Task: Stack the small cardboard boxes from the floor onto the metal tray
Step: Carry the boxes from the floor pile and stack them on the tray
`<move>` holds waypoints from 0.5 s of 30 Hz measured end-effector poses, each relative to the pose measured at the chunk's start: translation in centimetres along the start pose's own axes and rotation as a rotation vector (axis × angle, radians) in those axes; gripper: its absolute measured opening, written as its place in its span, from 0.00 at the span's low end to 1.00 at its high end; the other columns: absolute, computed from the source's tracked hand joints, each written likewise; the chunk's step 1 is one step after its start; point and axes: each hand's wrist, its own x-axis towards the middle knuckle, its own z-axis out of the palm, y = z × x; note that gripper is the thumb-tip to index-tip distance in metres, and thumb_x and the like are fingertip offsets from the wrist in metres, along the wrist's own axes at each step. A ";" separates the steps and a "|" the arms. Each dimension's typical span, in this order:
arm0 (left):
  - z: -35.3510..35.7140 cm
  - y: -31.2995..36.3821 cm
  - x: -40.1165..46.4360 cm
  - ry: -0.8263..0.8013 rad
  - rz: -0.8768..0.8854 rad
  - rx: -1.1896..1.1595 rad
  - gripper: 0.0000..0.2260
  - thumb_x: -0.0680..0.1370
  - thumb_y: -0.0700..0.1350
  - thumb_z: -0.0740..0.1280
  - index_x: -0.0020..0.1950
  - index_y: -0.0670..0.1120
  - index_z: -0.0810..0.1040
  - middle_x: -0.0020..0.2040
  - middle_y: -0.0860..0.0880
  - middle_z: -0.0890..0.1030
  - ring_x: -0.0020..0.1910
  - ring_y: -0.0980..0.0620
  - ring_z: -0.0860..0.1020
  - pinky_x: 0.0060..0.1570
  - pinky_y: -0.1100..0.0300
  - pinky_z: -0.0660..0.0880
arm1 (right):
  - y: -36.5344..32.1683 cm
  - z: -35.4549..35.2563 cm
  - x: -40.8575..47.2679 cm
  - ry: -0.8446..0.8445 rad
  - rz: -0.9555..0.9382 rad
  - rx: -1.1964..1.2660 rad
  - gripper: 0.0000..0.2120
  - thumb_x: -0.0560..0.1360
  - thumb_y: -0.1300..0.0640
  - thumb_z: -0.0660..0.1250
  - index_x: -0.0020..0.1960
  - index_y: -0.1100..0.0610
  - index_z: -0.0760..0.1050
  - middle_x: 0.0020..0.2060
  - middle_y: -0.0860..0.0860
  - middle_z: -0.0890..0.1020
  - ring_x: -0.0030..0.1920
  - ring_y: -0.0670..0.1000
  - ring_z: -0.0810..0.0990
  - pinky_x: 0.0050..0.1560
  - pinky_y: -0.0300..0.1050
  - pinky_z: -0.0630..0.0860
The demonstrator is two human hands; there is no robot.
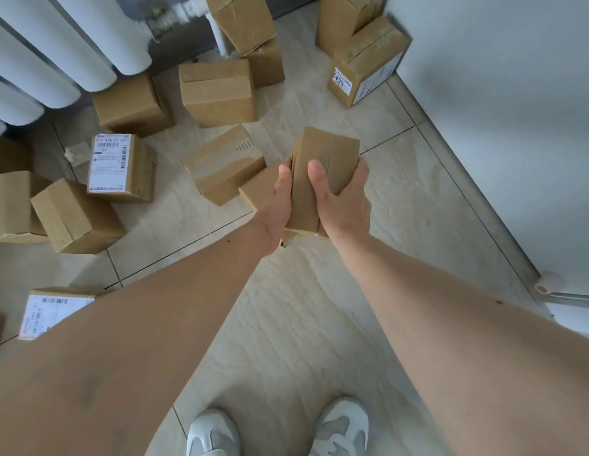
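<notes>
A small cardboard box (322, 179) is held above the tiled floor (303, 324), gripped between the left hand (278, 205), curled against its left face, and the right hand (340, 195), wrapped round its right side with the thumb laid across the top. The box is judged to be light and stiff, with tape-smoothed faces that may slip, so opposite side faces should be clamped. Other boxes (220, 162) lie scattered on the floor; the metal tray is not seen.

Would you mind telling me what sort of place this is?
Probably a parcel sorting or storage corner indoors: taped cardboard boxes with shipping labels scattered on a tiled floor, beside large white rolls.
</notes>
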 end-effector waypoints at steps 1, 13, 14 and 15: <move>0.0 0.6 -0.5 -0.005 -0.005 0.012 0.31 0.75 0.74 0.50 0.76 0.67 0.64 0.72 0.56 0.74 0.70 0.53 0.73 0.72 0.48 0.68 | -0.5 -0.5 -0.4 -0.002 0.009 0.020 0.41 0.75 0.30 0.63 0.80 0.44 0.51 0.53 0.45 0.75 0.45 0.50 0.77 0.41 0.41 0.75; 1.7 10.2 -7.9 -0.015 0.002 0.105 0.41 0.62 0.77 0.69 0.60 0.47 0.80 0.57 0.48 0.84 0.57 0.48 0.83 0.59 0.50 0.79 | -7.1 -9.7 -6.0 -0.071 0.071 0.306 0.30 0.75 0.32 0.66 0.73 0.39 0.63 0.58 0.42 0.78 0.56 0.48 0.80 0.32 0.41 0.79; 2.2 11.5 -8.8 -0.019 -0.002 0.084 0.39 0.63 0.75 0.71 0.60 0.47 0.78 0.57 0.47 0.84 0.56 0.48 0.83 0.54 0.52 0.81 | -7.7 -10.6 -6.5 -0.070 0.080 0.350 0.29 0.75 0.32 0.66 0.72 0.39 0.64 0.58 0.41 0.79 0.56 0.47 0.81 0.33 0.41 0.79; 2.6 12.5 -9.6 -0.024 -0.018 0.057 0.36 0.64 0.72 0.72 0.60 0.47 0.76 0.56 0.47 0.84 0.54 0.49 0.83 0.49 0.55 0.81 | -8.2 -11.4 -6.8 -0.072 0.089 0.384 0.28 0.75 0.33 0.66 0.72 0.39 0.64 0.58 0.40 0.79 0.55 0.46 0.81 0.34 0.41 0.80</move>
